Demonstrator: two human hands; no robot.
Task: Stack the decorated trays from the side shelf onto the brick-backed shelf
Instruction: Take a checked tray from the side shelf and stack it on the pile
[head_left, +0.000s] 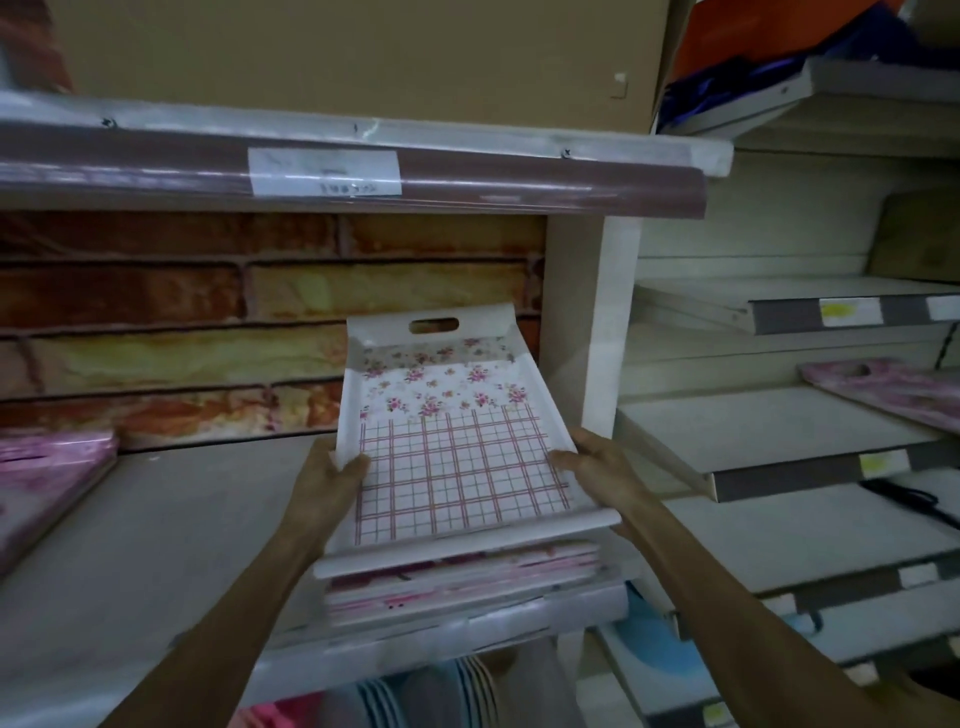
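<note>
The top tray (457, 441) is rectangular, w/ its long axis running from the front edge of the brick-backed shelf (156, 519) toward the brick wall (208, 312); the end w/ the oval handle cut-out points to the wall and is lifted a bit, so the tray is tilted. It sits on a stack of trays (467, 577) near the front right corner of the shelf, beside the white upright post (602, 322). The left hand (332, 478) is closed on the tray's left rim, thumb inside over the rim; the right hand (597, 462) is closed on the right rim in the same way, both near the front half. The tray looks smooth and glossy, white raised sides, bottom w/ pink check pattern in front and small pink flowers at the back. Another pink tray (883, 384) lies on the side shelf (779, 431) at right; a pink stack (47, 478) is at the shelf's left edge.
</note>
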